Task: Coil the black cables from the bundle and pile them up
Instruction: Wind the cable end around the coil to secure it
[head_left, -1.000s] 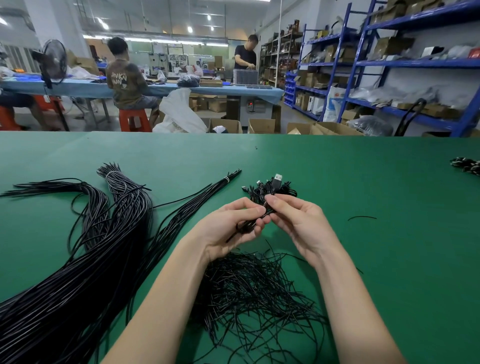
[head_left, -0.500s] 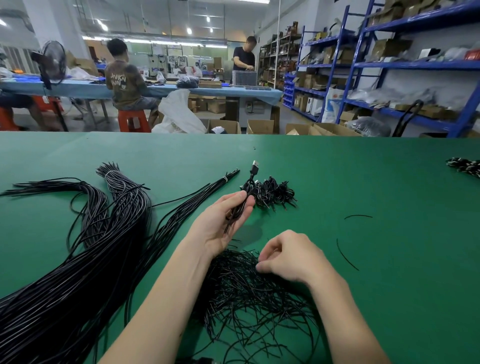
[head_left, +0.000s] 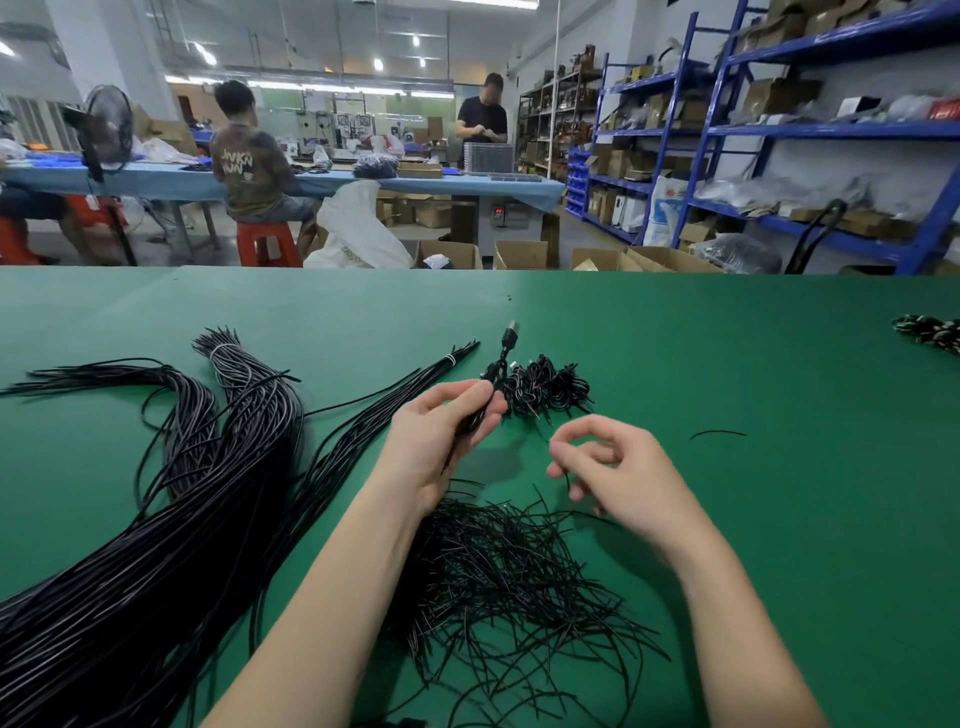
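A big bundle of long black cables (head_left: 182, 519) lies across the left of the green table (head_left: 779, 519). My left hand (head_left: 431, 447) grips a coiled black cable (head_left: 480, 415) whose USB plug (head_left: 511, 332) sticks up. Just behind it sits a small pile of coiled cables (head_left: 545, 389). My right hand (head_left: 618, 478) hovers to the right with curled fingers, pinching a thin black tie (head_left: 567, 480). Below both hands lies a heap of thin black ties (head_left: 509, 582).
One loose tie (head_left: 717, 433) lies on the table to the right. Another dark cable pile (head_left: 930, 332) sits at the far right edge. Beyond the table are cardboard boxes, blue shelving (head_left: 779, 130), and two people at a workbench.
My right hand dropped from the coil into the tie heap, then rose with a tie between its fingers. My left hand kept the coiled cable, plug upward.
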